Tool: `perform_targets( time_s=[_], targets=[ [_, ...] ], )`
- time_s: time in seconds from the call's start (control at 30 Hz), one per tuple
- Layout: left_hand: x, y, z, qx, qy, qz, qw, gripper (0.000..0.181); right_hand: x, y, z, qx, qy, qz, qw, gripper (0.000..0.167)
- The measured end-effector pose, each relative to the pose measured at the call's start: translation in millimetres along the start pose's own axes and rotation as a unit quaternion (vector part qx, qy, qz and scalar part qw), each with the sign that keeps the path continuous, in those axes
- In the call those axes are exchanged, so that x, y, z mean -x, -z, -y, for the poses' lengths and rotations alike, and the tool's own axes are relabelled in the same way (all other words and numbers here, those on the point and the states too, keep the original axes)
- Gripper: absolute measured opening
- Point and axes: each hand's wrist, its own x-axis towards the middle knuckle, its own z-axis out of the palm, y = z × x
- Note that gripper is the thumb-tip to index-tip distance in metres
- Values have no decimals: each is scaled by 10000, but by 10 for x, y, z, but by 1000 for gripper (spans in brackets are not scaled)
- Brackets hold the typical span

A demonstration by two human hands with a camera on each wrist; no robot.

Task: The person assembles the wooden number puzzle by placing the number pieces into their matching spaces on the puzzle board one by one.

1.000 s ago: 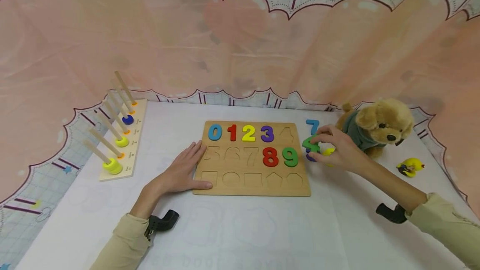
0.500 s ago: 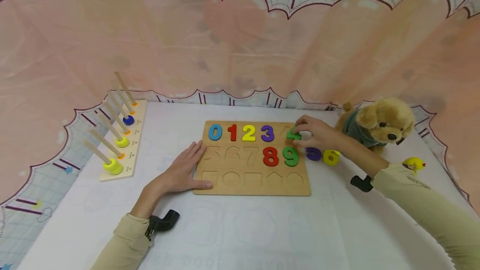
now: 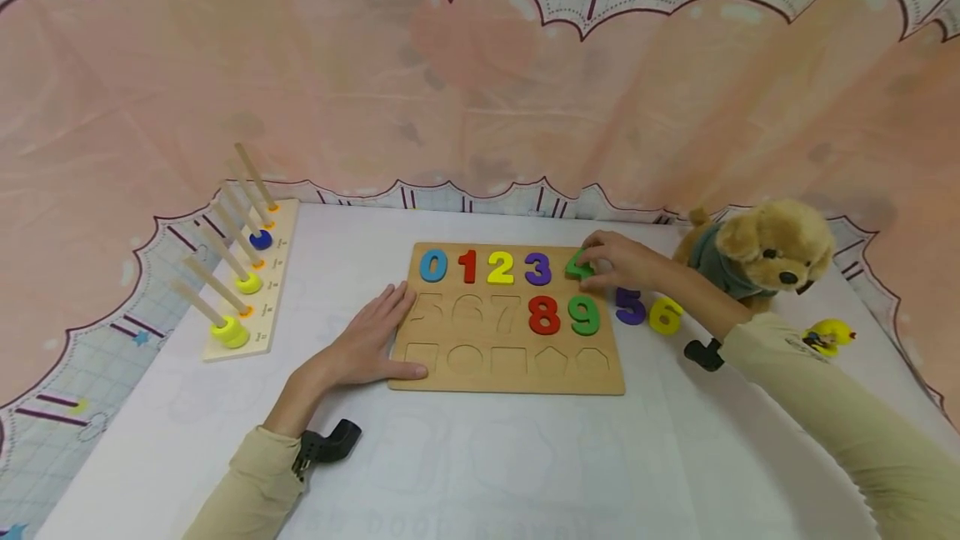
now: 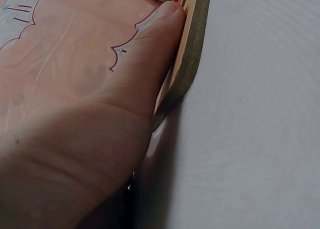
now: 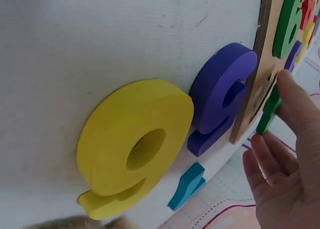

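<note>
My left hand (image 3: 363,344) rests with straight fingers on the left edge of a wooden number puzzle board (image 3: 480,337). At the board's top right corner, my right hand (image 3: 622,263) pinches a green number 4 (image 3: 577,265) between thumb and fingers, over the recess there. Whether the 4 sits flush cannot be seen. Coloured numbers 0 to 3 fill the rest of the top row; a red 8 (image 3: 543,315) and green 9 (image 3: 583,315) lie in the second. Right of the board are a purple 5 (image 3: 630,307) and yellow 6 (image 3: 665,316). The right wrist view also shows a blue 7 (image 5: 187,186).
On the left stands a counting rack (image 3: 258,315) with upright pegs and a few rings. A plush dog (image 3: 772,252) sits at the back right, with a yellow rubber duck (image 3: 828,336) in front of it. A patterned curtain (image 3: 337,90) hangs behind the table.
My right hand has carried the green 4 leftward from beside the board to its top right recess, uncovering the 5 and 6. The left hand has stayed in place.
</note>
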Motion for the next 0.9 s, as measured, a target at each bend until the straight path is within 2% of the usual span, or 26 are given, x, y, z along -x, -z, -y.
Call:
perform_targets(
  time_s=[0.3,0.8,0.9],
  targets=[
    [0,1,-6,5,0,-20,10000,114,-41,-33,15,123,-63,292,9995,36],
    [2,-17,10,-5,6,-43,10000,114,-56,-18,24,198,196,289,9992,33],
    [1,-16,14,-13,1,-61,10000,114,-60,-13,23,232,127,344,9991,34]
  ],
)
